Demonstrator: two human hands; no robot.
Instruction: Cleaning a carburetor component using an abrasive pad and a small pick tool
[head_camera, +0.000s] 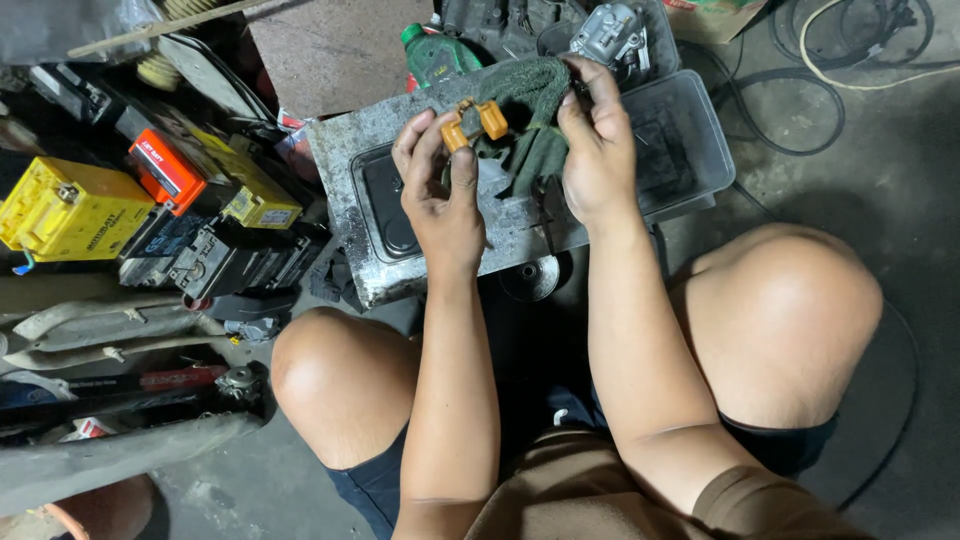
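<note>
Floor: I look down on a grey concrete floor (880, 200) where the person squats, both knees wide, with workshop clutter around.
Battery pile: to the left lie several batteries, a yellow battery (65, 208) the largest, with an orange-red one and dark ones just beside it.
Tray: a clear plastic tray (690, 140) sits ahead of the knees, partly over a scuffed metal plate (345, 170).
Cables: black cable loops (800, 110) lie on the floor to the upper right, well apart from the hands.
Carburettor: a metal carburettor body (610, 30) rests at the far rim of the tray, near a green bottle (435, 55).
Cloth: a dark green cloth (530, 110) hangs between the hands, above the tray; I judge it soft and limp, so it will drape and hide whatever it wraps.
Right hand: my right hand (598, 150) is closed on the cloth, thumb and fingers bunching its upper edge.
Left hand: my left hand (445, 195) pinches the orange float (475, 122) from below, fingers narrow around it.
Orange float: it is held up over the plate, touching the cloth; a small twin-lobed plastic piece with a metal bridge. I judge it light, stiff and fairly fragile, probably slick if oily; best taken by the lobes' sides, not the thin bridge.
</note>
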